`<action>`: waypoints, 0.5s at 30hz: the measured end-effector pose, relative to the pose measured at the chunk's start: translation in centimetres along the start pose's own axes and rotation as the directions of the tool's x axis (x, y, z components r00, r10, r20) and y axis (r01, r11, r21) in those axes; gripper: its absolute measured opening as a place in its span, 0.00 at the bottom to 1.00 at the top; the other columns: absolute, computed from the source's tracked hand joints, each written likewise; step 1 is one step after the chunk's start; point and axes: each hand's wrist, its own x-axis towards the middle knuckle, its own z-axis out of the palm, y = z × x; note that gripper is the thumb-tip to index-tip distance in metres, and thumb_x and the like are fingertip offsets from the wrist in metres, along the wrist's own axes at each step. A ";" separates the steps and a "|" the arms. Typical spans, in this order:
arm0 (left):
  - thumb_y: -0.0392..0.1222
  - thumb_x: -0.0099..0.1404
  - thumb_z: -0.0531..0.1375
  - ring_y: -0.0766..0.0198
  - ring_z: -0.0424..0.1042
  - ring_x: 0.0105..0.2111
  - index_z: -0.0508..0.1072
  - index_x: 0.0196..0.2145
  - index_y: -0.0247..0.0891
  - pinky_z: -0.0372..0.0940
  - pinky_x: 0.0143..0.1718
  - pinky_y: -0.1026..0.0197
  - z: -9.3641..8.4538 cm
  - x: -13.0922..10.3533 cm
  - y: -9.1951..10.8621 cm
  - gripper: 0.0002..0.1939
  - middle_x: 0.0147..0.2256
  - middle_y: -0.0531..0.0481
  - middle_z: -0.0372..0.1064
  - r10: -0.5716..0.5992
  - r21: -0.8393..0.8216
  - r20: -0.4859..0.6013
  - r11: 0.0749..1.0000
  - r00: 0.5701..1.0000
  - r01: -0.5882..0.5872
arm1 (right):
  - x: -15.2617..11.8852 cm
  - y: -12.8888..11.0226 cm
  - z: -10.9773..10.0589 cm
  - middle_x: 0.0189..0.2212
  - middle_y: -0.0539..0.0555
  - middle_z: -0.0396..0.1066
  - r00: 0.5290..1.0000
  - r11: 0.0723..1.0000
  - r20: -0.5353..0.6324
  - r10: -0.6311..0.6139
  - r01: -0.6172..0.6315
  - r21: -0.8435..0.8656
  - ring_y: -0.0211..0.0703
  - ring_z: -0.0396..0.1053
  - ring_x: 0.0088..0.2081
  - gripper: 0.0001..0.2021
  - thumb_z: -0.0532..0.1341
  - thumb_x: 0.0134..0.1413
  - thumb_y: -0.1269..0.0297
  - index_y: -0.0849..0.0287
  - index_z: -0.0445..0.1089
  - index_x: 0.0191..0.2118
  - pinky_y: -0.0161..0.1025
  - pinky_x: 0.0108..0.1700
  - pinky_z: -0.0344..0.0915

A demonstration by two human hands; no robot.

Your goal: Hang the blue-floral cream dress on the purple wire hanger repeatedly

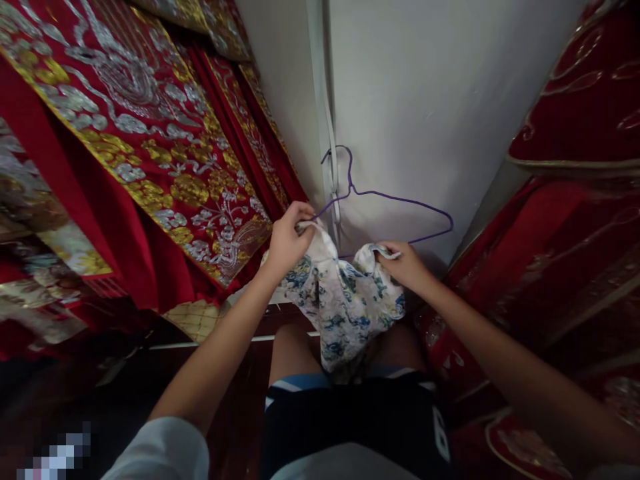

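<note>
A white garment with a blue and yellow floral print (345, 313) hangs between my hands, its lower part in front of my knees. My left hand (295, 237) is closed on one side of its neckline, close to the left end of the hanger. With its fingers closed, my right hand (403, 263) grips the other side of the neckline. A thin purple clothes hanger (395, 197) hangs by its hook near a pale cord on the wall. The hanger's left shoulder runs behind the garment at my left hand; its right shoulder is bare.
Red cloth embroidered in gold and silver (185, 160) hangs on the left. More dark red decorated cloth (575, 220) is close on the right. A pale wall (425, 87) stands ahead, with a white cord (327, 100) running down it. Below is a dark reddish floor (235, 407).
</note>
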 end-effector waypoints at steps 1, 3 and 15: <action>0.30 0.56 0.56 0.61 0.75 0.37 0.75 0.44 0.35 0.67 0.43 0.61 -0.1 0.1 -0.5 0.18 0.35 0.49 0.76 -0.036 -0.024 -0.021 0.999 0.999 0.036 | 0.0 0.1 -0.5 0.26 0.50 0.72 0.998 0.999 -0.051 -0.043 0.043 -0.001 0.40 0.66 0.29 0.07 0.62 0.47 0.64 0.58 0.77 0.31 0.35 0.32 0.61; 0.31 0.55 0.55 0.61 0.74 0.35 0.78 0.41 0.35 0.67 0.40 0.61 -0.6 0.0 -1.6 0.17 0.33 0.50 0.77 -0.097 -0.029 -0.024 0.995 0.995 0.096 | -0.1 0.3 -1.8 0.32 0.51 0.75 0.974 0.996 -0.208 -0.089 0.086 -0.021 0.41 0.68 0.30 0.19 0.65 0.45 0.65 0.57 0.76 0.46 0.36 0.34 0.64; 0.36 0.58 0.57 0.59 0.73 0.40 0.79 0.34 0.36 0.65 0.46 0.59 -1.8 -0.1 -2.6 0.10 0.37 0.47 0.76 -0.021 0.135 -0.067 0.990 0.998 0.030 | 2.6 1.1 -8.5 0.18 0.48 0.68 0.933 0.989 -0.355 0.062 -0.106 -0.106 0.38 0.63 0.22 0.08 0.74 0.37 0.66 0.62 0.77 0.26 0.35 0.26 0.56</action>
